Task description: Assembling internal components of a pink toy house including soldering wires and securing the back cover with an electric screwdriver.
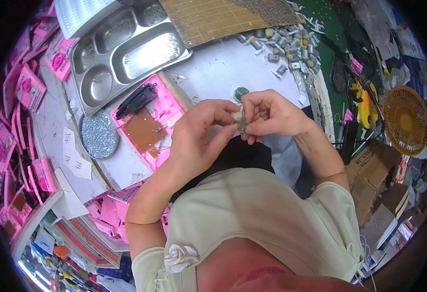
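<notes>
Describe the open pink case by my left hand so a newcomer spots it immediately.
Start at the big steel tray, upper left. Between it and the left hand lies the open pink case, beside a round dish of metal pieces. Unlike the pink cases piled at far left, it holds a long black part and brown board.

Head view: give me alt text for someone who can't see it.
A person's left hand and right hand meet around a small greyish part at a white worktable. Left of them lies an open pink plastic casing holding a brown board; farther off sit a silver metal compartment tray and heaped small silvery cylinders.
</notes>
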